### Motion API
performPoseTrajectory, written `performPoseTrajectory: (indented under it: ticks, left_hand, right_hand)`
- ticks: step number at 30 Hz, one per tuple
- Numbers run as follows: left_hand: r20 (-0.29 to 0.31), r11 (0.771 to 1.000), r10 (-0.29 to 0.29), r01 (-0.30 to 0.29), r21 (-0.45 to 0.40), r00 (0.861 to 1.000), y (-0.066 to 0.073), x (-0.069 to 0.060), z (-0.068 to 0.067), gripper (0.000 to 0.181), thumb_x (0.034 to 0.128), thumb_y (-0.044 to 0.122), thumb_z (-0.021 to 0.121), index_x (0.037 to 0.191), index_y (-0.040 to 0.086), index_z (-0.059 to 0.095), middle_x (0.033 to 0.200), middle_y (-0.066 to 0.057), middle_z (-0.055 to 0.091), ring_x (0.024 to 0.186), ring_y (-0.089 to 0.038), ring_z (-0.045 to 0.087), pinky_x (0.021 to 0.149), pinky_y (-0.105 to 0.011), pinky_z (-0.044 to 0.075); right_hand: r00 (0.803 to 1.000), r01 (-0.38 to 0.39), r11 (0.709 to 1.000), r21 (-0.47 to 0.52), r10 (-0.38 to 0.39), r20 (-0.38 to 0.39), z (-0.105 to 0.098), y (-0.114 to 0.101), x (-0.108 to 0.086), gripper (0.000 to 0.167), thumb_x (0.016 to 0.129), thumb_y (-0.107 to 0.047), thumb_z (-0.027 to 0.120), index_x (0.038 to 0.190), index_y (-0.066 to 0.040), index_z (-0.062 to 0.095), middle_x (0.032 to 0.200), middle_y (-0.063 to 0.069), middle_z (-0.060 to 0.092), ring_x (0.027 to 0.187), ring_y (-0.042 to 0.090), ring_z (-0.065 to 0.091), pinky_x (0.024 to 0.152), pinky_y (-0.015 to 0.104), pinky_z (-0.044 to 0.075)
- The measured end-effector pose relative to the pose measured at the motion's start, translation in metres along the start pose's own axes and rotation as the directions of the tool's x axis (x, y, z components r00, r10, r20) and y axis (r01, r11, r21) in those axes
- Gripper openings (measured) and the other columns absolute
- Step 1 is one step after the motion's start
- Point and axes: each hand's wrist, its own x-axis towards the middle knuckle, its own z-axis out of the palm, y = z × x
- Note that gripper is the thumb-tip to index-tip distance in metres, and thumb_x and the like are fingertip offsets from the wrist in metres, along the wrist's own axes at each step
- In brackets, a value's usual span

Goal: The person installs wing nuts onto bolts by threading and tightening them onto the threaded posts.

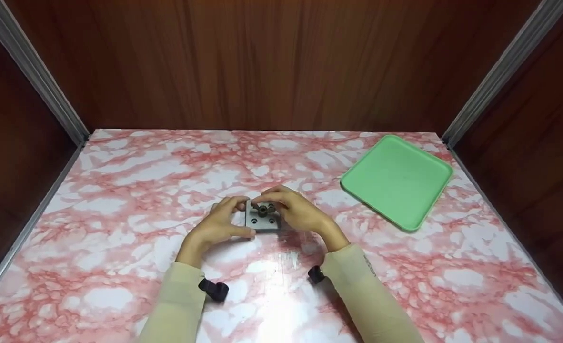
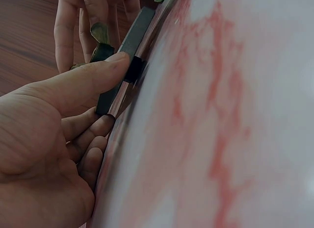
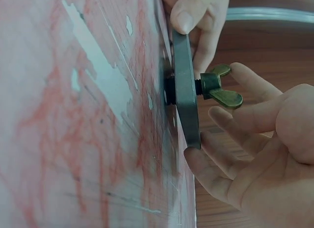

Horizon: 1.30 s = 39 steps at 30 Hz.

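Note:
A square grey metal plate [image 1: 262,224] with holes stands at mid-table, raised off the surface on a dark bolt head [image 3: 170,90]. From its centre rises a threaded bolt bearing a brass wing nut [image 3: 225,97]. The left hand [image 1: 217,224] grips the plate's left side, its thumb on the near edge [image 2: 135,37] and fingers at the far side. The right hand [image 1: 300,209] is over the plate's right side; in the right wrist view its index fingertip touches a wing of the nut, and lower fingertips lie at the plate's end.
A green tray [image 1: 398,181] lies on the right of the red-and-white marbled table [image 1: 119,214]. Brown wood-grain panels [image 1: 262,62] with metal corner strips enclose the back and sides. Dark wrist cameras [image 1: 213,289] hang at both sleeves.

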Motion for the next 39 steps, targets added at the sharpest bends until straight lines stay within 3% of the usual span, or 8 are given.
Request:
performPoseTrajectory:
  ticks: [17,24,39]
  left_hand:
    - [-0.015,1.0,0.004,-0.004,0.005,1.0,-0.0009,0.0007,0.001,0.092,0.0784,0.019,0.094,0.158,0.013,0.048,0.147,-0.007,0.052,0.143,-0.032,0.036,0.122,-0.055,0.03]
    - [-0.009,1.0,0.014,-0.014,-0.011,1.0,-0.0007,0.0008,0.0012,0.089,0.0786,0.018,0.094,0.156,0.013,0.049,0.145,-0.008,0.051,0.142,-0.032,0.035,0.122,-0.055,0.028]
    - [-0.009,1.0,0.016,-0.016,-0.014,1.0,-0.0004,0.0007,0.0007,0.092,0.0783,0.017,0.093,0.158,0.011,0.047,0.147,-0.009,0.051,0.142,-0.032,0.034,0.122,-0.055,0.028]
  right_hand:
    - [0.995,-0.1,0.995,0.018,0.1,0.005,-0.0032,-0.0026,-0.0039,0.047,0.103,0.001,0.055,0.146,-0.016,0.065,0.15,0.011,0.055,0.136,0.029,0.052,0.117,0.054,0.041]
    - [0.995,-0.096,0.995,0.034,0.096,0.013,-0.0048,-0.0015,-0.0047,0.046,0.104,-0.004,0.06,0.148,-0.016,0.063,0.154,0.013,0.052,0.143,0.03,0.048,0.118,0.057,0.039]
    - [0.994,-0.11,0.993,0.04,0.109,0.019,-0.0067,0.0002,-0.0055,0.049,0.103,-0.009,0.069,0.15,-0.013,0.059,0.155,0.01,0.053,0.142,0.034,0.048,0.117,0.058,0.04]
